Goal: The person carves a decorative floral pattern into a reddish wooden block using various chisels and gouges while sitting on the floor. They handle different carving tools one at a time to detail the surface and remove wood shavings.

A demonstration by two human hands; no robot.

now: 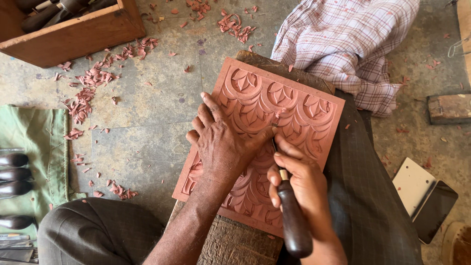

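A square reddish carved panel (pixel 284 105) (leaf and arch motifs) lies tilted on a wooden block (pixel 235 243) at centre. The left hand (pixel 221 142) rests flat on it, fingers spread toward eleven o'clock. The right hand (pixel 301 184), at five o'clock from the left, is closed around a dark-handled chisel (pixel 292 216), tip touching the carving. Reddish shavings (pixel 93 78) scatter at ten o'clock.

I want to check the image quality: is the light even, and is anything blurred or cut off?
Head view: soft, even daylight, no glare; the carved reddish panel and left hand are sharp; the right hand casts faint shadow; the chisel handle is slightly soft; the wooden box is cropped.
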